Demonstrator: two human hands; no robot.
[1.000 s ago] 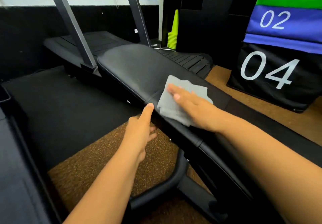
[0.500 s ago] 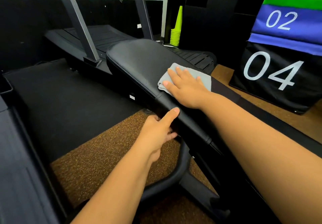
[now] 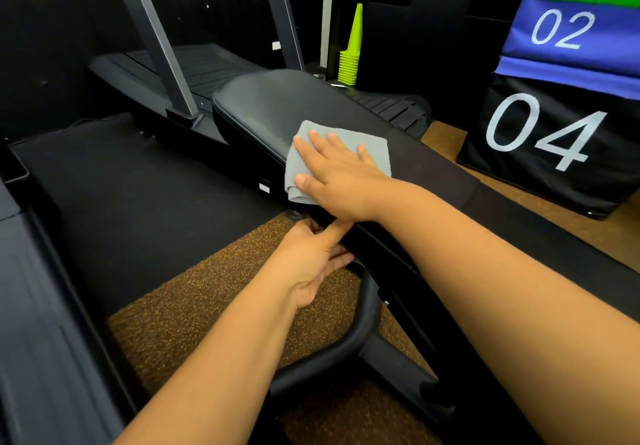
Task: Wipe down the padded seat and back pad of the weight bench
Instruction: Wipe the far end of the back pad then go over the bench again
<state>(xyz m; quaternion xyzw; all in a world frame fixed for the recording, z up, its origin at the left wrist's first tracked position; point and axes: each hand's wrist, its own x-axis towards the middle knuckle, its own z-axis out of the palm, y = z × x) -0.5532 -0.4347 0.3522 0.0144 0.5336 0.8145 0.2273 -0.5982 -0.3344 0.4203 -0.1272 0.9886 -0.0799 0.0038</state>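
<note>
Near the centre of the frame, the right hand (image 3: 337, 176) lies flat on a grey cloth (image 3: 346, 139), fingers straight and spread, pressing it onto the black padded seat (image 3: 273, 105) of the weight bench. The cloth is folded, its lower left corner draping over the pad's near edge. Just below, the left hand (image 3: 311, 261) reaches up from the lower left; its thumb touches the side edge of the bench's long pad (image 3: 519, 222), the other fingers loosely extended beneath that edge, grasping nothing that can be seen. The bench runs diagonally from centre to the right edge, its black frame foot (image 3: 332, 358) curving over speckled brown flooring (image 3: 194, 323). A stack of yellow-green cones (image 3: 351, 60) stands at upper centre, and a soft box marked "04" (image 3: 554, 139) sits at right.
</note>
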